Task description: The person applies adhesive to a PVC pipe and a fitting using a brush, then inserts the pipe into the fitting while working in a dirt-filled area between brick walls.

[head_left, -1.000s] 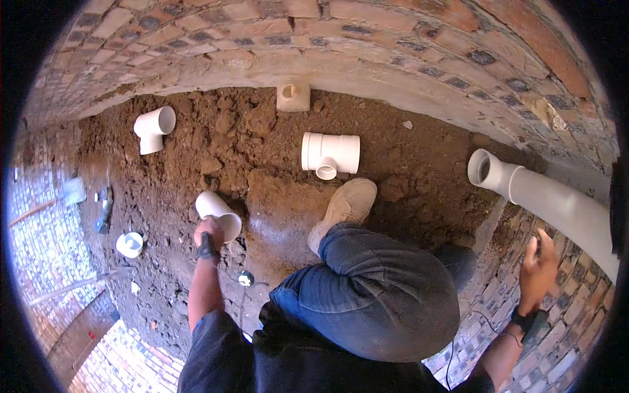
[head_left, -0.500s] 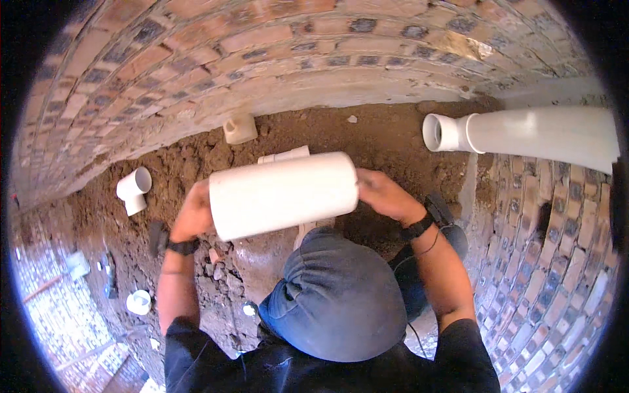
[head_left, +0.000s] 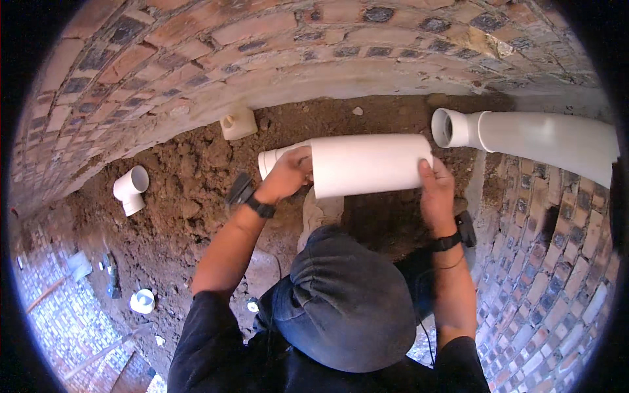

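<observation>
**Dirt floor (head_left: 167, 216), brick wall on far side: white pipe section (head_left: 370, 165) crosswise between both hands**

Long axis runs left-right, slight tilt. Left hand (head_left: 285, 175): fingers closed on its left end, tips hidden. Right hand (head_left: 437, 196): fingers pinching the right end, thumb on near face. Large pipe's collar (head_left: 452, 129) is to the right, apart; right hand nearer. White fitting (head_left: 265, 164) partly hidden behind left hand.

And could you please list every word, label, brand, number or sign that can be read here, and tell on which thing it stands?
There are none that can be read.
The smooth white cylindrical plastic pipe between the left hand and the right hand shows no readable marking.
Any marks on the small white plastic pipe fitting at left would be too small to read.
</observation>
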A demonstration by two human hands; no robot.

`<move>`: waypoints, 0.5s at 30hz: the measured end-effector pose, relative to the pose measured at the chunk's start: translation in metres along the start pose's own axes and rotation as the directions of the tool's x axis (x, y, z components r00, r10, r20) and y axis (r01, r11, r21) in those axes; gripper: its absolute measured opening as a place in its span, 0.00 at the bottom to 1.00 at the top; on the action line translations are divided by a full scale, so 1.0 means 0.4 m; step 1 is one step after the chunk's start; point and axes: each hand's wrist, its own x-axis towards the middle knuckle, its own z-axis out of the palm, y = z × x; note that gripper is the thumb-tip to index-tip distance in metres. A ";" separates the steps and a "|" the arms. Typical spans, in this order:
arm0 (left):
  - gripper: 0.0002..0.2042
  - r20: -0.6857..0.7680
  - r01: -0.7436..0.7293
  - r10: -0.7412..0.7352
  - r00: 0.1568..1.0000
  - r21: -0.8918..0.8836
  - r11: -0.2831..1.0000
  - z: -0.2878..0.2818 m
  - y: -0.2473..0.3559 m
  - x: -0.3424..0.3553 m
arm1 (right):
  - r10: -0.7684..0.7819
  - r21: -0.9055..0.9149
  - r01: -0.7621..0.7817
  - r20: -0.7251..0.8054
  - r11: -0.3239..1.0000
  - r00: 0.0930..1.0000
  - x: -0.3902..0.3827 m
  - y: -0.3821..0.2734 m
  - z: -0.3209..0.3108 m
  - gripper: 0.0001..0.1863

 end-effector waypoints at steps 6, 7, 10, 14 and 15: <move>0.14 -0.562 0.223 -0.211 0.800 -0.048 0.974 -0.093 -0.117 -0.179 | 0.004 -0.180 -0.026 -0.122 0.983 0.992 0.016 0.037 0.042 0.19; 0.14 -0.557 0.252 -0.260 0.789 -0.093 0.963 -0.113 -0.136 -0.206 | 0.042 -0.036 -0.049 -0.162 0.998 0.986 0.024 0.040 0.048 0.18; 0.15 -0.679 0.325 -0.222 0.700 0.025 0.945 -0.136 -0.205 -0.239 | 0.054 -0.029 -0.060 -0.174 0.998 0.983 0.038 0.035 0.042 0.18; 0.22 -0.532 0.315 -0.242 0.811 0.050 0.948 -0.140 -0.300 -0.189 | 0.010 -0.149 -0.027 -0.119 0.989 0.993 0.035 0.027 0.033 0.20; 0.20 -0.463 0.386 -0.356 0.812 -0.031 0.922 -0.130 -0.317 -0.172 | 0.050 -0.197 -0.074 -0.125 0.978 0.991 0.035 0.028 0.031 0.21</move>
